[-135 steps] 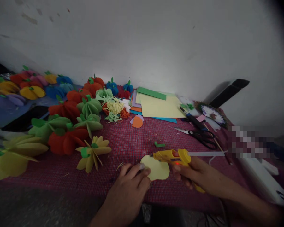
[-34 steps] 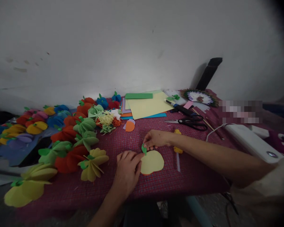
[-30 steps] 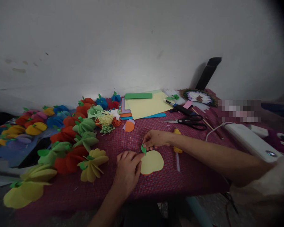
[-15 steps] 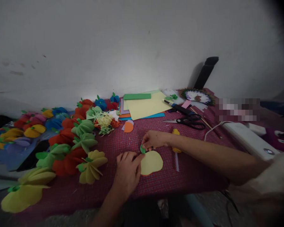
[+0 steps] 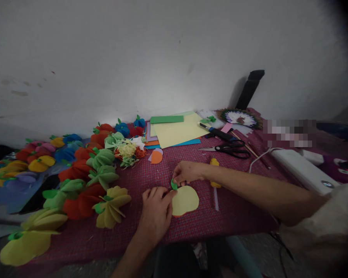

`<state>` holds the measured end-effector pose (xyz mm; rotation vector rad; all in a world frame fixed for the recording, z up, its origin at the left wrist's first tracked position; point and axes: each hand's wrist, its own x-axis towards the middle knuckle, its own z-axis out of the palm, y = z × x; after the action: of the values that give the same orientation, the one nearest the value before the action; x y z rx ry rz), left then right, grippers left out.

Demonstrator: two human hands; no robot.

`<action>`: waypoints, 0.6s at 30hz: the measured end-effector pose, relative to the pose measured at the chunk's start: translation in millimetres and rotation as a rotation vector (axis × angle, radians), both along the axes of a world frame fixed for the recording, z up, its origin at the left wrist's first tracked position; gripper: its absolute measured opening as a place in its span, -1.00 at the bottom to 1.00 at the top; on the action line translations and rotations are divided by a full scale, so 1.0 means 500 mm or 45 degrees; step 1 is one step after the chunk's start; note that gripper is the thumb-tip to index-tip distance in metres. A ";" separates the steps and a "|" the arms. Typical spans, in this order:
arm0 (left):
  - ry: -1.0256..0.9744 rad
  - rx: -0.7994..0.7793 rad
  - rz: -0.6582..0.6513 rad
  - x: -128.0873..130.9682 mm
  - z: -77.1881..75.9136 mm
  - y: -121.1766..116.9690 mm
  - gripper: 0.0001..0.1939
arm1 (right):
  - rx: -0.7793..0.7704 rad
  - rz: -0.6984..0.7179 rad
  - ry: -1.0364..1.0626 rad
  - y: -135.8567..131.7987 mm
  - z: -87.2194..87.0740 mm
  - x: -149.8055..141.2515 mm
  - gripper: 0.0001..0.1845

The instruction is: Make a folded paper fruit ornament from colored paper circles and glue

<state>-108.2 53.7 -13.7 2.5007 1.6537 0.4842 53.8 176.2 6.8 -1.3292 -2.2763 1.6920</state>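
Note:
A yellow rounded paper cutout (image 5: pixel 186 200) lies on the checked cloth, an orange edge showing beneath its lower side. At its upper left edge is a small green paper leaf (image 5: pixel 174 184), pinched by the fingertips of my right hand (image 5: pixel 187 172). My left hand (image 5: pixel 156 208) rests at the cutout's left side with its fingers curled; its thumb presses the cutout's edge close to the leaf. What lies under the left fingers is hidden. A yellow glue gun-like tool or tube (image 5: pixel 215 173) with a pale stick end lies under my right forearm.
Folded paper pumpkins (image 5: pixel 84 200) in several colours crowd the left side. Behind my hands are coloured paper sheets (image 5: pixel 174 133), shredded scraps (image 5: pixel 127 150) and an orange cut piece (image 5: pixel 157 156). Black scissors (image 5: pixel 233 150), a cutter knife (image 5: pixel 220 133) and a white box (image 5: pixel 301 170) lie to the right.
The view has shifted slightly. Both hands keep nearly the same position, with the right fingertips still on the green leaf and the left thumb on the cutout.

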 end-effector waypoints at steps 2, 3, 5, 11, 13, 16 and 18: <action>0.000 -0.003 0.001 0.001 0.001 0.000 -0.60 | 0.029 0.013 -0.024 -0.004 0.006 -0.001 -0.86; 0.001 -0.004 0.000 0.001 0.002 0.000 -0.61 | 0.048 0.019 -0.041 -0.005 0.010 -0.003 -0.85; 0.002 -0.009 0.000 0.002 0.003 0.000 -0.62 | 0.098 0.031 -0.084 -0.008 0.016 -0.006 -0.85; 0.001 -0.026 0.011 0.002 0.007 0.000 -0.62 | 0.351 0.086 -0.248 -0.011 0.035 -0.017 -0.85; -0.008 -0.025 0.010 0.002 0.007 0.000 -0.62 | 0.494 0.082 -0.288 -0.016 0.051 -0.015 -0.83; -0.029 -0.023 0.006 0.001 0.005 -0.001 -0.61 | 0.684 0.080 -0.296 -0.029 0.076 -0.005 -0.81; -0.039 -0.020 0.002 0.000 0.004 -0.002 -0.62 | 0.780 0.151 -0.257 -0.038 0.083 0.005 -0.78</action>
<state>-108.0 52.9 -11.6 2.4688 1.6419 0.5046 56.4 157.2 48.1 -1.2703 -2.7019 0.7747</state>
